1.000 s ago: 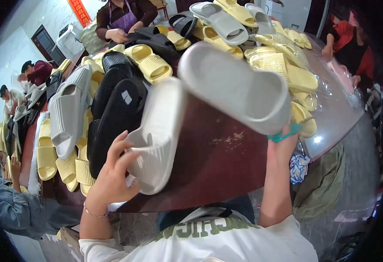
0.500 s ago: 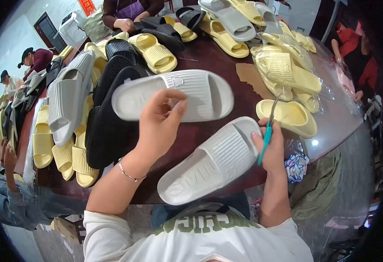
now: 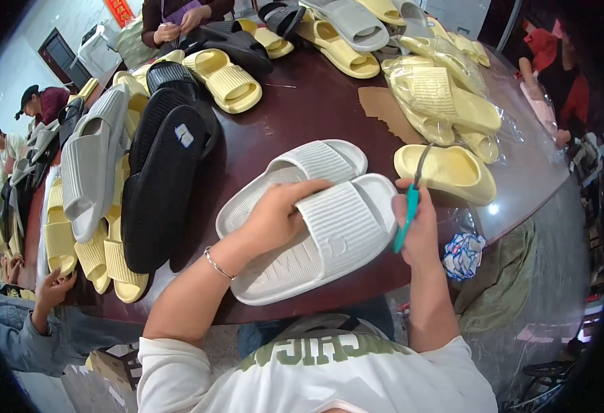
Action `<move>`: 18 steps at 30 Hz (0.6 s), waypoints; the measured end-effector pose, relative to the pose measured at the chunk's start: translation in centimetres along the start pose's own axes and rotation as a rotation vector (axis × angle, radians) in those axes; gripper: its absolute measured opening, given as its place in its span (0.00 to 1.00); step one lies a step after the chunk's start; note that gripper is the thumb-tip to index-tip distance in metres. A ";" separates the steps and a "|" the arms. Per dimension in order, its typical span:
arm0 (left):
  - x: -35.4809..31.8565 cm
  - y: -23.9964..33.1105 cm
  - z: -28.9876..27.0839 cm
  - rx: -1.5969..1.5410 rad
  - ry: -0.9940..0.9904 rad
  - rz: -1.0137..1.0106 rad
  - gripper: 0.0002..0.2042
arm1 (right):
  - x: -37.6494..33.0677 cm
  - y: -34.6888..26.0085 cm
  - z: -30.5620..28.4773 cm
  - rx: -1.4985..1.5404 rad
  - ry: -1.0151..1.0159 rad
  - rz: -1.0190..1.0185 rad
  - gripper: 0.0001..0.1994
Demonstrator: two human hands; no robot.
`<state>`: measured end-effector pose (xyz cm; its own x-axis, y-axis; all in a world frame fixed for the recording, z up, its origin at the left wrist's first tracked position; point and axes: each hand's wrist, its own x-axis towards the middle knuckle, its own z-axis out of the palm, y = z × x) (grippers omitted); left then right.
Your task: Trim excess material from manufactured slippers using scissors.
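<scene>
A light grey ribbed slipper [image 3: 347, 224] lies toe to the upper right at the table's near edge. My left hand [image 3: 274, 217] is closed on its strap edge, thumb and fingertips partly hidden inside. Behind it, partly overlapped, rests a second grey slipper [image 3: 322, 162]. In my right hand [image 3: 420, 224], at the toe of the front slipper, is a teal-handled tool [image 3: 411, 206] with a thin curved metal end; its exact kind cannot be made out. Beyond that hand lies a yellow slipper [image 3: 446, 172], just past the metal end.
Black slippers [image 3: 164, 193], one sole up with a sticker, pile at the left beside grey and yellow ones. Bagged yellow slippers [image 3: 446, 103] lie at the far right by brown cardboard [image 3: 388, 113]. A crumpled blue-and-white bundle [image 3: 464, 256] sits at the right edge. Other people work around the table.
The far grey slipper has come down and nearer, now lying against the front one. My left hand has moved from it onto the front slipper's strap. The right hand still holds the tool.
</scene>
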<state>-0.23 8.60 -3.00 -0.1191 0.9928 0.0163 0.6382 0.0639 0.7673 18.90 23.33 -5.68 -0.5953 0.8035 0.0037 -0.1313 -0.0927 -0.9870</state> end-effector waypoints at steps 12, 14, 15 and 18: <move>-3.6 -2.7 -2.5 -1.751 0.416 0.188 0.23 | -2.6 1.3 4.6 -0.090 -0.306 -0.072 0.22; -4.0 -2.4 -2.2 -1.660 0.435 0.172 0.25 | -3.5 1.4 5.6 -0.121 -0.357 -0.108 0.22; -4.0 -2.3 -2.1 -1.665 0.430 0.166 0.25 | -3.5 1.4 6.1 -0.173 -0.361 -0.090 0.23; -3.8 -1.5 -1.7 -1.649 0.510 0.188 0.26 | -3.5 1.6 7.4 -0.278 -0.364 -0.044 0.23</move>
<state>-2.03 4.52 -3.06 -0.5562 0.8238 0.1097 -0.6737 -0.5242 0.5209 14.94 16.04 -6.07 -0.8401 0.5399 0.0533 0.0260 0.1381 -0.9901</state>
